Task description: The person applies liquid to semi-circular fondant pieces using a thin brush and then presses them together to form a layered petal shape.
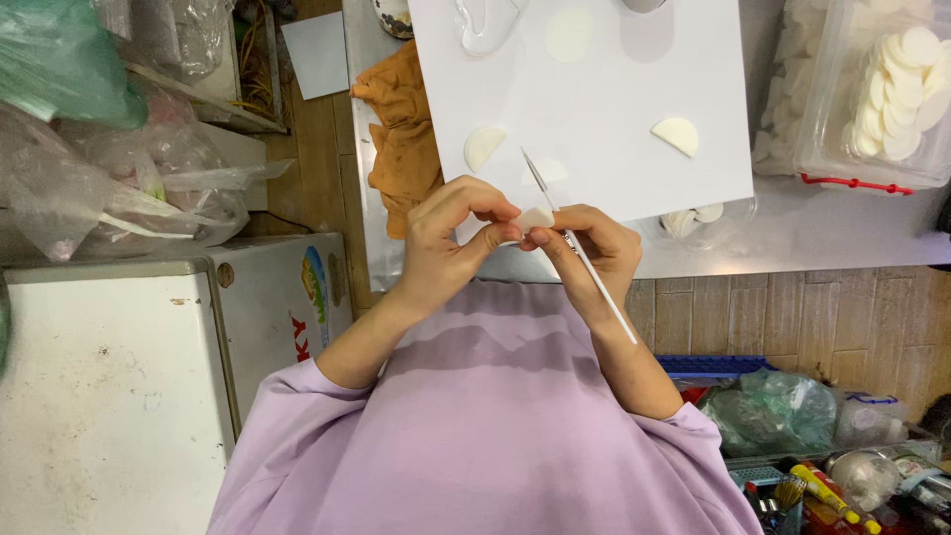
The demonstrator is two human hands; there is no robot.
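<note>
Wood-plank floor (792, 317) is showing under a metal desk (822, 233) that is running across the top of the view. White chest-like cabinet (109, 396) is sitting at lower left, with crumpled clear plastic bags (129, 188) piling above it. Person in a lilac sweatshirt (485, 426) is filling the bottom centre, forearms reaching up to the desk edge.

White board (614, 99) is lying flat on the desk, taking most of its middle. Clear plastic tub (842, 149) is sitting at the right of the board, holding a stack of white round discs (906, 89). Orange cloth (406, 139) is lying bunched just beside the board's left edge.

Left hand (446, 248) is pinching a small white piece (536, 218) between thumb and fingertips, at the board's near edge. Right hand (594, 248) is touching the same piece with its fingertips and gripping a thin white-handled tool (584, 260); its fine metal tip is pointing up over the board, handle is slanting down past the wrist.

Two half-disc pieces are resting on the board: one (482, 147) just above the left hand, the other (677, 134) well apart to the right. More white discs (688, 218) are sitting in a shallow clear dish by the board's lower right corner.
</note>
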